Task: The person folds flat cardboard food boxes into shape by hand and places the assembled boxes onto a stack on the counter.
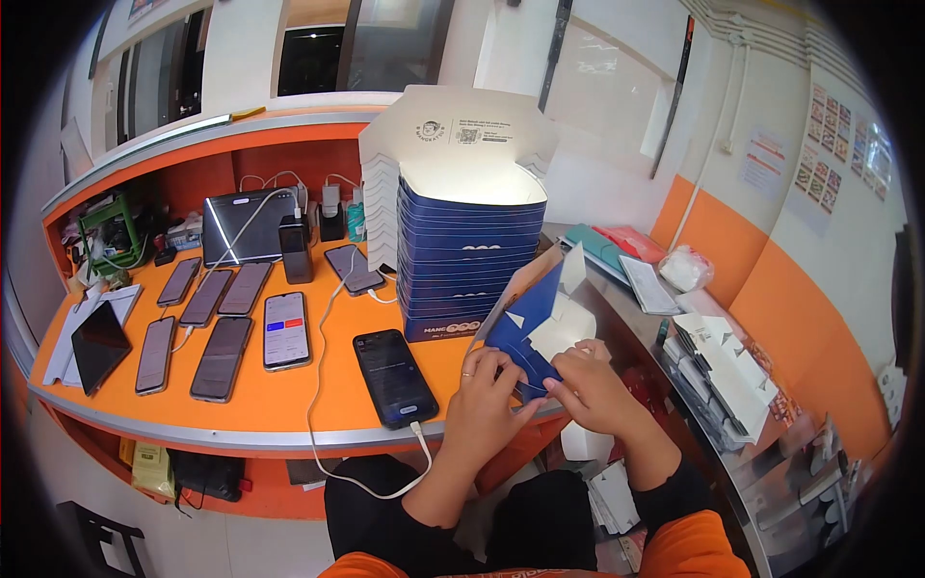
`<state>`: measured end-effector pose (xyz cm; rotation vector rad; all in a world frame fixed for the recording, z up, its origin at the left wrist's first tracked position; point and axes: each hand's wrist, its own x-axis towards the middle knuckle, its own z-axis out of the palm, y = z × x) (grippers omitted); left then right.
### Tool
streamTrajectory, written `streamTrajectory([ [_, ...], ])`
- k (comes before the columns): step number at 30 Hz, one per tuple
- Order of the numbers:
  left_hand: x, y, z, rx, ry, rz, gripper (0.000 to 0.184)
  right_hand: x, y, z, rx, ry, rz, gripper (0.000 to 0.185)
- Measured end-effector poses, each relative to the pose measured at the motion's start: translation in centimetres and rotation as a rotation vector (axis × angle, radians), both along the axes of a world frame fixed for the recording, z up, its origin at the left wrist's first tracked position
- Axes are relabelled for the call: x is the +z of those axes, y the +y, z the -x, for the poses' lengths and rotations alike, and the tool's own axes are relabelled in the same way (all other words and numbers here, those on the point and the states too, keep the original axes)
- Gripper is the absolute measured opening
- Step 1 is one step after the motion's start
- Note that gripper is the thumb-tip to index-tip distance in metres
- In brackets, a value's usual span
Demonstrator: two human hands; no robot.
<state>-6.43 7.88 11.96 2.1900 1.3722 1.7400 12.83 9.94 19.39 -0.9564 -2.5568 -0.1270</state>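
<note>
Both of my hands hold one partly folded cardboard box point(541, 313), blue on the printed side and white inside, tilted over the right end of the orange counter point(279, 400). My left hand point(485, 400) grips its lower left edge, a ring on one finger. On the lower right part, my right hand point(593, 385) pinches the card with thumb and fingers. Just behind the box stands a tall stack of nested blue boxes point(467, 260) with white lids raised. A dark phone point(395, 376) with a white cable lies left of my left hand.
Several phones point(287, 330) lie across the counter's left part, with a tablet point(251, 226) and a black power bank point(295, 249) behind them. On the right, a metal surface point(713, 482) carries flat cardboard pieces point(727, 371), folders point(602, 252) and a plastic bag point(686, 268).
</note>
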Motion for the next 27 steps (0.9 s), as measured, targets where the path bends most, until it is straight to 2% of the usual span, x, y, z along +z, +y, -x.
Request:
streamTrajectory([
  [13,0.1,-0.1,-0.1,0.015,0.051,-0.04,0.039,1.0,0.3,-0.4,-0.011,-0.125,0.11,0.017],
  [19,-0.4,0.2,0.1,-0.041,0.117,-0.104,0.032,0.9,0.7,-0.3,-0.068,-0.105,0.053,0.014],
  [25,-0.5,0.3,0.1,-0.063,0.074,-0.093,0.028,-0.8,-0.1,0.3,-0.06,-0.112,-0.03,0.015],
  [27,-0.4,0.1,0.0,-0.056,0.029,-0.101,0.03,-0.6,0.4,-0.3,-0.016,-0.119,0.027,0.016],
])
